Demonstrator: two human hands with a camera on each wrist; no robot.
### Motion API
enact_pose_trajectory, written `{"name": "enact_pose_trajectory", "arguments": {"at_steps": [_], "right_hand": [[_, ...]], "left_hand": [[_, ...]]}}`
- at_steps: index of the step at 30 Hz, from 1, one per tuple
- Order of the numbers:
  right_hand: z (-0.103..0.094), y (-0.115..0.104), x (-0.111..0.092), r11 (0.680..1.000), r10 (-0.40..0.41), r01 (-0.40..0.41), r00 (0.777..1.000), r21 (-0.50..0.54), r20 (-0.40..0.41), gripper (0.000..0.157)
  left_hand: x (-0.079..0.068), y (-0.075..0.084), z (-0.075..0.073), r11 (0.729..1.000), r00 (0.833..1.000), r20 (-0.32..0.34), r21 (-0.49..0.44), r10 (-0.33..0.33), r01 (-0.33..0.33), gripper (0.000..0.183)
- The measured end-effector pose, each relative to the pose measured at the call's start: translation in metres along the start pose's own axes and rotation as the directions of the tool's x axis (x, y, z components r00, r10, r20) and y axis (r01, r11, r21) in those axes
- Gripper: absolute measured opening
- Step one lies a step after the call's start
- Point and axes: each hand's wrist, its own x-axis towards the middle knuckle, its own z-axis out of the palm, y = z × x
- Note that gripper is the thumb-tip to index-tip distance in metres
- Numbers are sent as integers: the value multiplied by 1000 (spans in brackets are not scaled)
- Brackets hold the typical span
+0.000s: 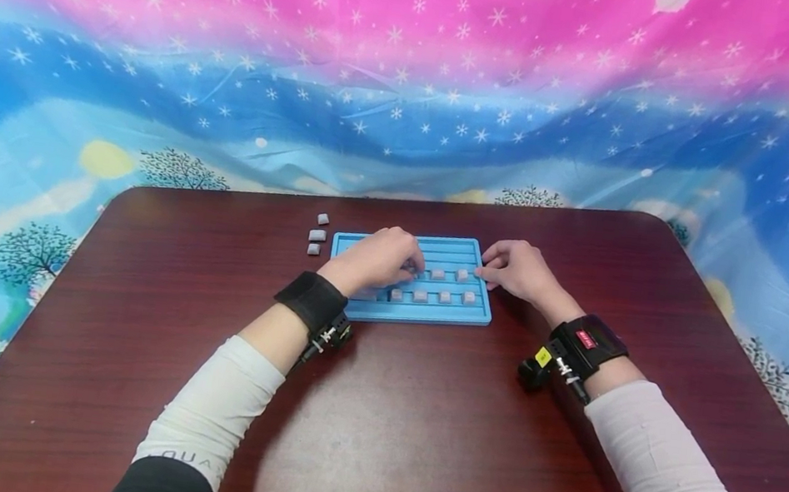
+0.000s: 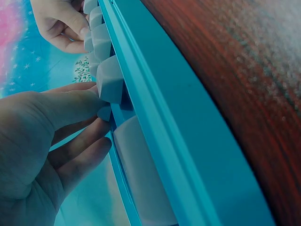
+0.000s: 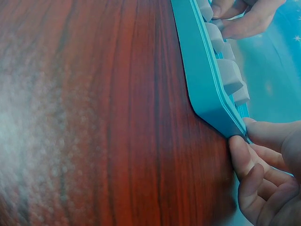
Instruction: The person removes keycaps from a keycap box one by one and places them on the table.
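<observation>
A light blue keycap tray [image 1: 415, 313] with raised ridges lies on the table, holding grey keycaps in its two nearer rows. My left hand [image 1: 381, 258] reaches over the tray's left half. In the left wrist view, its thumb and fingers pinch a small keycap [image 2: 104, 113], mostly hidden, just behind a front-row keycap [image 2: 111, 80]. A wider keycap [image 2: 141, 172] sits in the front row nearest that wrist. At the tray's right end my right hand [image 1: 521, 271] grips the edge between thumb and fingers, as the right wrist view shows close to the corner [image 3: 225, 123].
Several loose keycaps [image 1: 317, 235] lie on the dark red-brown table [image 1: 209, 270] left of the tray. A pink and blue snowflake-patterned cloth [image 1: 404, 71] hangs behind the table's far edge. Both wrists wear black straps [image 1: 314, 299] with small cameras.
</observation>
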Motion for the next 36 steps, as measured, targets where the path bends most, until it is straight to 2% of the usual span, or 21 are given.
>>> {"name": "enact_pose_trajectory", "arguments": {"at_steps": [11, 28, 36], "right_hand": [[0, -1, -1, 1000, -1, 1, 1000, 8, -1, 31], [1, 0, -1, 1000, 10, -9, 1000, 6, -7, 32], [0, 0, -1, 1000, 6, -6, 1000, 6, -6, 31]], "left_hand": [[-2, 0, -1, 1000, 1000, 3, -3, 4, -4, 20], [-8, -1, -7, 1000, 999, -31, 11, 18, -18, 19], [-10, -2, -10, 1000, 1000, -15, 23, 12, -12, 20]]}}
